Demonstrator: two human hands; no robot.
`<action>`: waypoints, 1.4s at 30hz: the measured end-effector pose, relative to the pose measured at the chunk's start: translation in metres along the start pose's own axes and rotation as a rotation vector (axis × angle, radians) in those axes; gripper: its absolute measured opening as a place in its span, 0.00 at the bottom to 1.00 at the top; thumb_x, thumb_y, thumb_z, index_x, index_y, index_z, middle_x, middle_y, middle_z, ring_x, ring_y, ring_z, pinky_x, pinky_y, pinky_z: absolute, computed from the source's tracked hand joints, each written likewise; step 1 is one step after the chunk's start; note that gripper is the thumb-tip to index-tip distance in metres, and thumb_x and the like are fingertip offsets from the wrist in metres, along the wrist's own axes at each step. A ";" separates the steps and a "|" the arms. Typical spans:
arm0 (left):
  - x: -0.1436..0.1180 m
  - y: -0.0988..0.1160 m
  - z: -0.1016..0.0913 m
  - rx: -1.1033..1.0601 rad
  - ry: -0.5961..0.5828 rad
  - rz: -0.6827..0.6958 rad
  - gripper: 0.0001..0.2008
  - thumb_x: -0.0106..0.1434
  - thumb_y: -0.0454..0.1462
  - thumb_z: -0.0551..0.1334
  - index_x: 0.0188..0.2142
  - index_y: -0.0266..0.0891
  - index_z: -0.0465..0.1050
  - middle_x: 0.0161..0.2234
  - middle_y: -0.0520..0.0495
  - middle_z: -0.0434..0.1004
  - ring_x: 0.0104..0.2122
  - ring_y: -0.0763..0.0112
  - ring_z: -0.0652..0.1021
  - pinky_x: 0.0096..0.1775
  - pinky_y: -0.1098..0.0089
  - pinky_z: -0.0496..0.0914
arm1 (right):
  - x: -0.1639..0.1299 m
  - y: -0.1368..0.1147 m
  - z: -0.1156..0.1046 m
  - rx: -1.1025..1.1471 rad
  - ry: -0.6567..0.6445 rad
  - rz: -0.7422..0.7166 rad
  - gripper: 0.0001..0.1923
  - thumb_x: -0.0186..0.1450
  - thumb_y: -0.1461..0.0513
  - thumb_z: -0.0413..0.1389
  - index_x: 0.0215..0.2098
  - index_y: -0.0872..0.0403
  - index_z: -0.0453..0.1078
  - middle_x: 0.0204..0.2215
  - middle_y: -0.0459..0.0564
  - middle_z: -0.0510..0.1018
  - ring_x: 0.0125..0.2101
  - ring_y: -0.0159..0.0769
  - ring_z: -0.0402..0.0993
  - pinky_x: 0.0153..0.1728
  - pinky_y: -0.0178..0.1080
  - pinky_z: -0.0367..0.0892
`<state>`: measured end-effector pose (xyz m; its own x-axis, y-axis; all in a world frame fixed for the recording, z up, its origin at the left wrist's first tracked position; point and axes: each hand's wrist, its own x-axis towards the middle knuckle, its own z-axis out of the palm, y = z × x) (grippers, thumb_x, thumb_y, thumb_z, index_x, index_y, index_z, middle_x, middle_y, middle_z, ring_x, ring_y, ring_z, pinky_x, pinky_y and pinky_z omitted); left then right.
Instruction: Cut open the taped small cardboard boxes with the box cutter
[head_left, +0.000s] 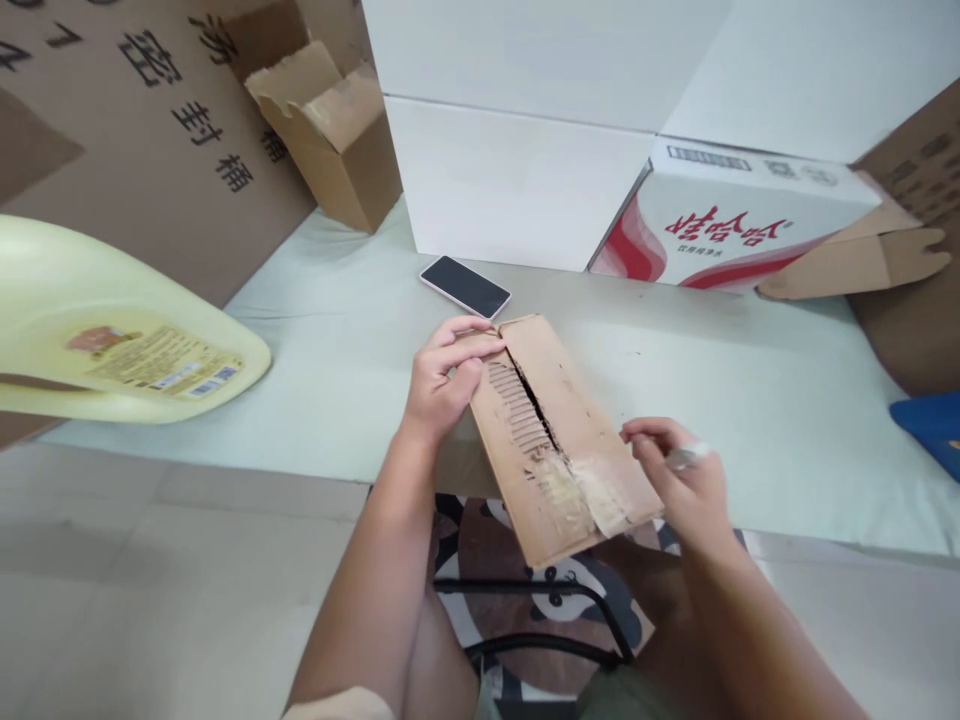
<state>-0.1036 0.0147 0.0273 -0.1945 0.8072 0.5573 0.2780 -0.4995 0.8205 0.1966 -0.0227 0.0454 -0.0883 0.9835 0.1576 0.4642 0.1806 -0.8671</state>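
Note:
A small flattened brown cardboard box (577, 420) is held over the table's near edge, its top seam split open, with torn corrugation and tape residue showing. My left hand (442, 375) grips its far left corner, fingers curled over the edge. My right hand (679, 470) rests against the box's right side, pinching a small pale, shiny piece that looks like peeled tape; I cannot tell exactly what it is.
A black phone (465, 286) lies just beyond the box on the pale green table (787, 400). A yellow jug (112, 340) lies at the left. Cardboard boxes (330, 130), white boxes (517, 180) and a red-and-white carton (735, 225) line the back. A blue object (930, 420) sits at the right.

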 end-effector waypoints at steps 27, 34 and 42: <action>0.000 0.029 0.003 0.142 -0.303 0.030 0.19 0.62 0.31 0.59 0.38 0.51 0.88 0.53 0.46 0.83 0.54 0.56 0.79 0.61 0.48 0.71 | -0.006 -0.008 0.002 0.147 -0.398 -0.408 0.21 0.69 0.66 0.54 0.56 0.44 0.78 0.38 0.50 0.77 0.32 0.36 0.77 0.32 0.39 0.76; 0.008 0.016 -0.021 0.050 -0.175 -0.089 0.13 0.62 0.37 0.63 0.38 0.50 0.88 0.54 0.44 0.83 0.55 0.55 0.80 0.59 0.51 0.74 | -0.001 -0.003 0.006 0.089 -0.440 0.103 0.16 0.70 0.59 0.57 0.55 0.49 0.77 0.37 0.48 0.85 0.34 0.40 0.82 0.36 0.41 0.78; 0.009 0.005 -0.029 -0.005 -0.011 -0.199 0.10 0.62 0.45 0.66 0.34 0.45 0.85 0.50 0.43 0.83 0.54 0.52 0.80 0.60 0.53 0.74 | -0.005 -0.005 0.008 0.364 -0.641 0.348 0.25 0.69 0.54 0.58 0.63 0.50 0.72 0.34 0.48 0.85 0.27 0.36 0.78 0.29 0.37 0.73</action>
<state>-0.1314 0.0105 0.0406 -0.2346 0.8936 0.3826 0.2306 -0.3312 0.9150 0.1876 -0.0285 0.0446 -0.5302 0.7703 -0.3544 0.2526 -0.2555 -0.9332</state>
